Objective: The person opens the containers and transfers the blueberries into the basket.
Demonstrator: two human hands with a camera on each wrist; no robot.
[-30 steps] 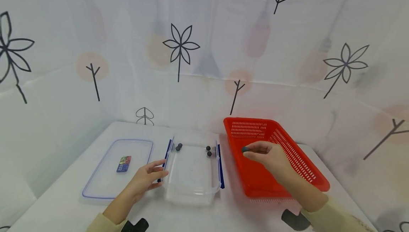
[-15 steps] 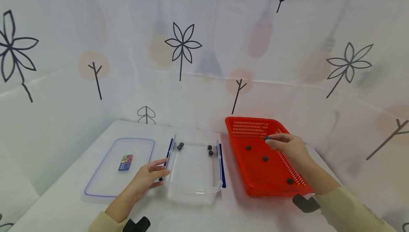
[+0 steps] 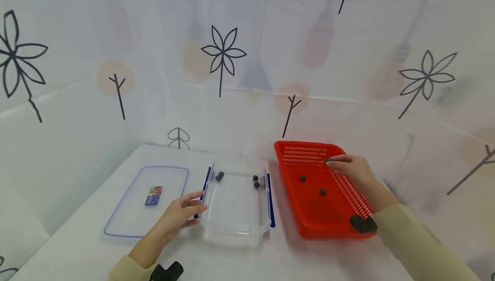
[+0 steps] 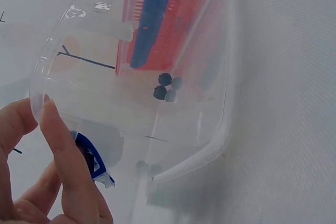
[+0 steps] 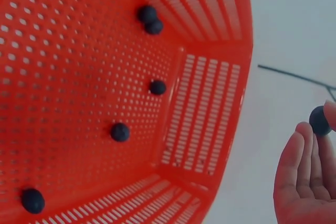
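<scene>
Head view: we see the left hand point(image 3: 178, 215) pinch the clear rectangular plastic box point(image 3: 233, 230) at nine o'clock, likely steadying it. Right wrist: at three o'clock, the right hand point(image 5: 310, 184) pinches a small round dark ball point(image 5: 318, 121) near the red perforated plastic basket point(image 5: 231, 43).

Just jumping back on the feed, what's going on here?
A person's right hand is pinching a small dark ball, held up near the far end of the red basket. More dark balls lie inside that basket. The left hand holds the left side of the clear container, where a few similar balls sit. The container's lid is off, lying flat beside it.
</scene>
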